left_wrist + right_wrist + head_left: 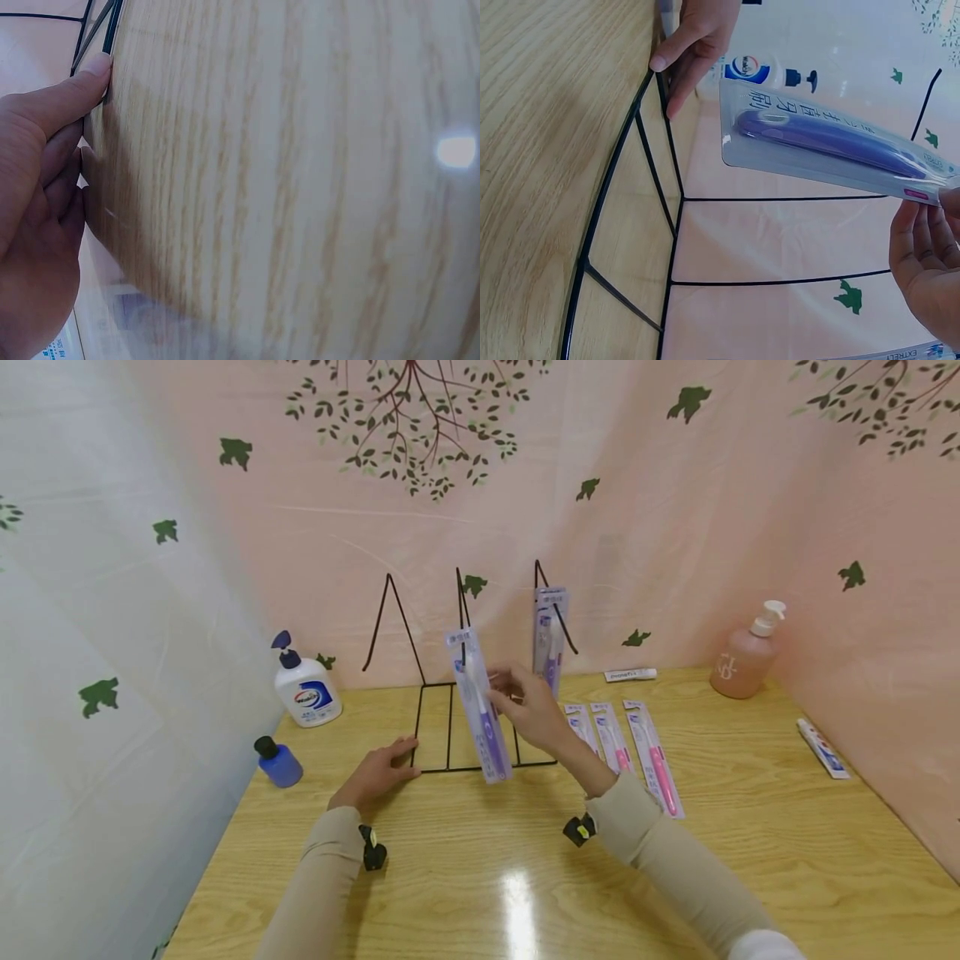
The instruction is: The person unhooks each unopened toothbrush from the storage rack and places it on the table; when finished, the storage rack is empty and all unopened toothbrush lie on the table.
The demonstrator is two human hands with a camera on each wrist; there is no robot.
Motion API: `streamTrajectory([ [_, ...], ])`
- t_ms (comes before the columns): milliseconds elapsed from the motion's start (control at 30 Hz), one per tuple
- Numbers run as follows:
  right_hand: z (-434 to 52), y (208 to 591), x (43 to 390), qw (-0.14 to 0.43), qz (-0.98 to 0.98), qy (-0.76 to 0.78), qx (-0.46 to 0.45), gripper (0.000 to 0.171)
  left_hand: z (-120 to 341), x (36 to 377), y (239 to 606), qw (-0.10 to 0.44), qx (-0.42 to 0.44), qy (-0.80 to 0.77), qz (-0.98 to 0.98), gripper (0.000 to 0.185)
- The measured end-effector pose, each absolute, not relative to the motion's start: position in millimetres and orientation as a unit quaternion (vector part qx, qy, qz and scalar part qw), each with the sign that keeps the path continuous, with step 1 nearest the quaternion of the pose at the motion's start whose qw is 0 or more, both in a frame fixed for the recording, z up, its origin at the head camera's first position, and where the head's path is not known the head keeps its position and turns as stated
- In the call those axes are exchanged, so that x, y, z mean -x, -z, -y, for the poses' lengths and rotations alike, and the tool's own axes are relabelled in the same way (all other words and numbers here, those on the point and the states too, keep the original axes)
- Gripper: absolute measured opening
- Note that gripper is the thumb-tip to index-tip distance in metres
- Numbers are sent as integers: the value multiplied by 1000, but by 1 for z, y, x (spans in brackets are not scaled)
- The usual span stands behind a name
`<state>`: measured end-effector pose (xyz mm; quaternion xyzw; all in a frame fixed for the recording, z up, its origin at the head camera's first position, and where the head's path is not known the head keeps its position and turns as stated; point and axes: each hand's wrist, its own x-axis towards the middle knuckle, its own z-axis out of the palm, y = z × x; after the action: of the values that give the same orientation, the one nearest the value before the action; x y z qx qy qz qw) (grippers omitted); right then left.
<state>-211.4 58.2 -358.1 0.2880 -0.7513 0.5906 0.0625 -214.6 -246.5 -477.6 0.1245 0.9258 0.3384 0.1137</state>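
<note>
My right hand (pixel 525 697) pinches the edge of a packaged purple toothbrush (pixel 486 727), which tilts slightly in front of the black wire rack (pixel 448 727). The middle hook's tip shows in front of the pack's upper part, seemingly through its hole. In the right wrist view, thumb and fingers hold the clear pack (pixel 817 150) by one edge. At the rack's front left corner, my left hand (pixel 381 768) holds the wires between thumb and forefinger. More purple toothbrush packs (pixel 551 639) hang from the right hook. The left hook (pixel 388 602) carries nothing.
Several pink toothbrush packs (pixel 652 756) lie right of the rack. Behind them is a small white tube (pixel 630 675); another tube (pixel 822 749) lies far right. A pink pump bottle (pixel 744 660), white pump bottle (pixel 307 693) and blue bottle (pixel 279 764) stand at the sides.
</note>
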Motion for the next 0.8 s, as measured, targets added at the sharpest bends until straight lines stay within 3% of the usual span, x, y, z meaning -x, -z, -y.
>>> streamTrajectory([
  [800, -67, 355, 184, 65, 754, -575, -312, 27, 246, 215, 478, 113, -122, -345, -924, 65],
])
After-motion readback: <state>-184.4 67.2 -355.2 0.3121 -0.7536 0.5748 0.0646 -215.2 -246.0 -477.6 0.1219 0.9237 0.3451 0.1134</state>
